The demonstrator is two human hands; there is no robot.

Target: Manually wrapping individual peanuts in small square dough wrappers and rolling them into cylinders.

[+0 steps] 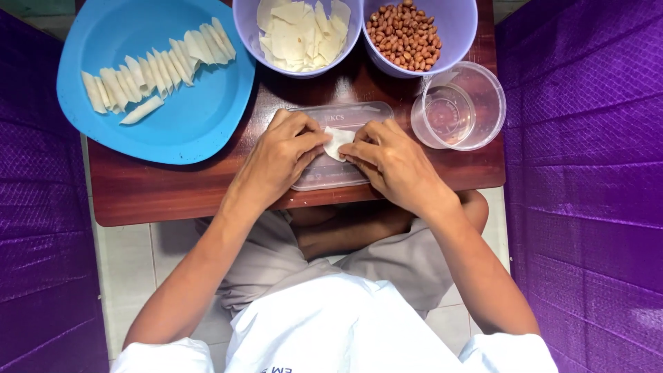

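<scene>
A low brown wooden table (173, 186) bore a blue plastic plate (138, 131) of rolled pastries. On a clear plastic lid (324, 173), a small white wrapper (338, 141) was pinched by left hand (280, 159) and right hand (394, 162); tight, even rolling was judged best.

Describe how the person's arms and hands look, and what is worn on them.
Both arms are bare from short white sleeves down. The left hand and right hand wear no gloves; no rings, watch or bracelets are visible.
</scene>
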